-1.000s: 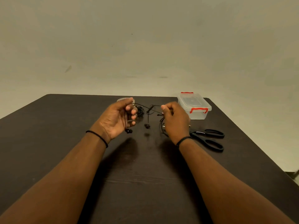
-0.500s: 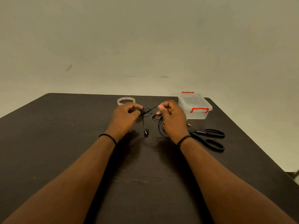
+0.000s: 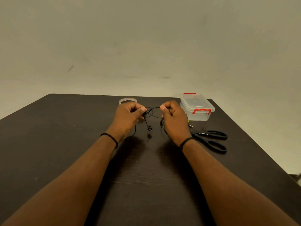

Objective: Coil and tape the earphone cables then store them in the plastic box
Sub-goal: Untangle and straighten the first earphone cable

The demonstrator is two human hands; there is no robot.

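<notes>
A dark desk (image 3: pixel 65 144) carries a tape roll (image 3: pixel 127 100) at twelve o'clock, a lidded plastic box (image 3: pixel 197 106) at one, and scissors (image 3: pixel 211 141) at two.

Bare forearms, a black band on each wrist

Both arms are bare, no sleeves in view. The left wrist carries a thin black beaded bracelet (image 3: pixel 110 139), left of frame centre; the right wrist a narrow, smooth black band (image 3: pixel 185 141), right of centre. No rings show on either hand.

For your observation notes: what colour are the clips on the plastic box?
Red clips on the plastic box, seen in the head view.
</notes>
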